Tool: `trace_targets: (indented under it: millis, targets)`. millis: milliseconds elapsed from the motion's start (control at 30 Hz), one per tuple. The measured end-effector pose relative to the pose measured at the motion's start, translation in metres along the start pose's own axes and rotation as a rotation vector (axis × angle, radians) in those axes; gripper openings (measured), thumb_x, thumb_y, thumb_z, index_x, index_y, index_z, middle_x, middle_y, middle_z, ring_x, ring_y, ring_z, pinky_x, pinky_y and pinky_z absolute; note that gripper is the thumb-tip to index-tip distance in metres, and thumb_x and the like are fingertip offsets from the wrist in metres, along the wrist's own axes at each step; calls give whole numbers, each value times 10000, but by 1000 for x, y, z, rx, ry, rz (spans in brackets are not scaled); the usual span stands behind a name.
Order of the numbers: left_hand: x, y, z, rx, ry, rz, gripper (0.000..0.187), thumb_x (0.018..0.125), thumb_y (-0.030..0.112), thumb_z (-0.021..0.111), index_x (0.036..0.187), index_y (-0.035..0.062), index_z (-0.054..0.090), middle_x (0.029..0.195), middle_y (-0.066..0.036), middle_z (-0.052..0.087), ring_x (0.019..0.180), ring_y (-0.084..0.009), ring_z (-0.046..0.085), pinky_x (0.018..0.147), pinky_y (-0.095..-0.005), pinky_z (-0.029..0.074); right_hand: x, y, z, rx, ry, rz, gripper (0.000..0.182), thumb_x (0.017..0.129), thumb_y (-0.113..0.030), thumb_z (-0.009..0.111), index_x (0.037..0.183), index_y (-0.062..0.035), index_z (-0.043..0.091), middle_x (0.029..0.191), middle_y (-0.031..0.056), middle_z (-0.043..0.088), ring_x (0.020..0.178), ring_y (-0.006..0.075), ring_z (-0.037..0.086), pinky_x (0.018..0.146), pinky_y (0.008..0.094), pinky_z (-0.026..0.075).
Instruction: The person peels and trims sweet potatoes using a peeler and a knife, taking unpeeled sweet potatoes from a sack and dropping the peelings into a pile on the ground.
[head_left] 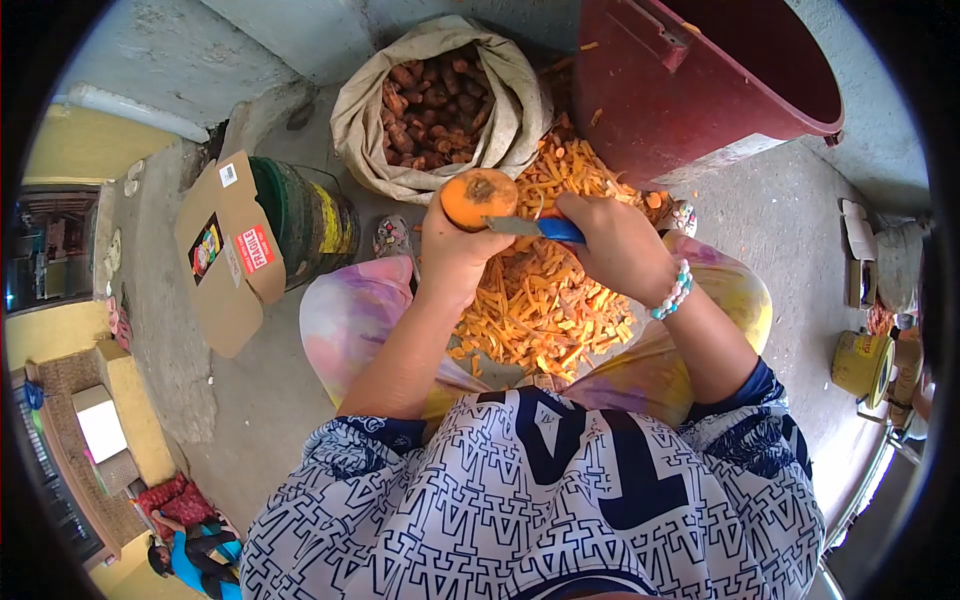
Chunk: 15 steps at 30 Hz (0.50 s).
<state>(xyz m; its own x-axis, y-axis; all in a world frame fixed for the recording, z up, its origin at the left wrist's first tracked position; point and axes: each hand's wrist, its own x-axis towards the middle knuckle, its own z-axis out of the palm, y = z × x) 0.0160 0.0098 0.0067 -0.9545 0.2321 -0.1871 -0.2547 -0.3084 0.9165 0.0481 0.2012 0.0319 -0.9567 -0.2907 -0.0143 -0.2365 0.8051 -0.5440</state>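
Observation:
My left hand (452, 262) is closed around a thick orange carrot (470, 203), its brown stem end facing up. In my right hand (612, 245) is a knife (560, 231) with a blue handle; its grey blade lies against the carrot's lower right side. Below both hands, between my legs, a large heap of orange peelings (545, 310) covers the floor. Just beyond my left hand stands a cloth sack (360, 130) with a rolled-down rim, holding many brownish-red roots (435, 110).
A big dark red tub (640, 100) stands at the back right, beside the peelings. To my left are a green and yellow bucket (330, 225) and a cardboard box piece (225, 260). A yellow bucket (862, 365) sits far right; another person (195, 555) is far lower left.

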Motion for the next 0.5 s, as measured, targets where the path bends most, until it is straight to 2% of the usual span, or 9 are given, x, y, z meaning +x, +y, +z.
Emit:
trace_targets:
  millis: [200, 333, 433, 500]
  targets:
    - [-2, -2, -2, 24, 10, 112, 590, 576, -90, 688, 1107, 3, 447, 1010, -77, 565, 899, -147, 578, 795, -278, 489, 3, -5, 0, -24, 19, 32, 171, 722, -24, 578, 889, -29, 537, 671, 185, 582, 656, 366, 587, 579, 439, 452]
    - [-2, -2, -4, 80, -29, 102, 582, 572, -82, 692, 1092, -4, 444, 1009, -81, 565, 897, -146, 578, 806, -283, 487, 8, -2, 8, -32, 27, 52, 183, 708, -11, 571, 885, -31, 532, 654, 180, 575, 646, 367, 583, 571, 439, 448]
    - [-4, -2, -6, 73, -69, 63, 584, 563, -62, 708, 1081, -4, 445, 1007, -84, 567, 893, -146, 578, 812, -288, 483, 14, 3, 11, -28, 61, 11, 204, 686, 5, 576, 882, -31, 533, 652, 170, 575, 647, 366, 581, 576, 434, 450]
    - [-5, -2, -7, 152, -86, 65, 594, 551, -28, 736, 1070, -3, 448, 1006, -82, 570, 880, -141, 579, 808, -287, 479, 17, 10, 11, -29, 12, -88, 224, 665, 23, 576, 879, -31, 535, 657, 163, 578, 655, 363, 583, 584, 427, 455]
